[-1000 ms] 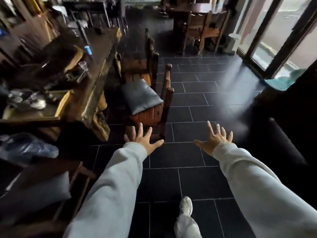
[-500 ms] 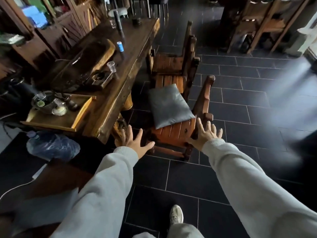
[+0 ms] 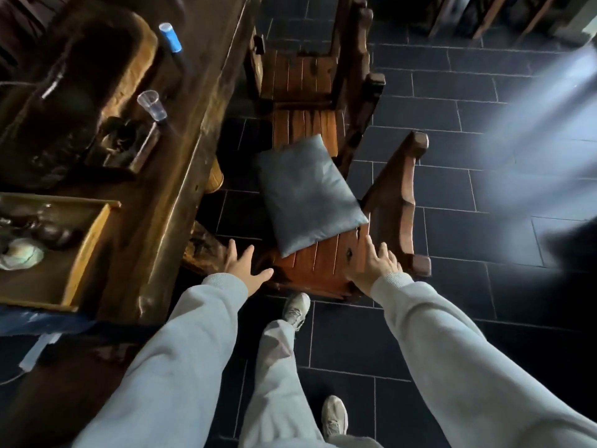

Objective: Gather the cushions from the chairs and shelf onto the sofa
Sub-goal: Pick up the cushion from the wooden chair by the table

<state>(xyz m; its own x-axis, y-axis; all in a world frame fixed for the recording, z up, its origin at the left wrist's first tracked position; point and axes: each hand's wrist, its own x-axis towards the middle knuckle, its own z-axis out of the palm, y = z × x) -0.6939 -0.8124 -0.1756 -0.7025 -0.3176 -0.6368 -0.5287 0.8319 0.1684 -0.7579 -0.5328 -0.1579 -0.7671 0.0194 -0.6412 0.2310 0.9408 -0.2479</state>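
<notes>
Dark tiled floor [image 3: 484, 240]; table [image 3: 193, 140] beside cushion [image 3: 307, 192] on chair [image 3: 326, 257].

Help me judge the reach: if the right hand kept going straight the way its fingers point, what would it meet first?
Probably the grey cushion on the wooden chair; the right hand hovers over bare seat slats, though height is unclear.

A cushion [image 3: 308, 192] lies on the near chair [image 3: 326, 257], right of the table [image 3: 181, 156]; another chair [image 3: 300, 72] stands behind.
</notes>
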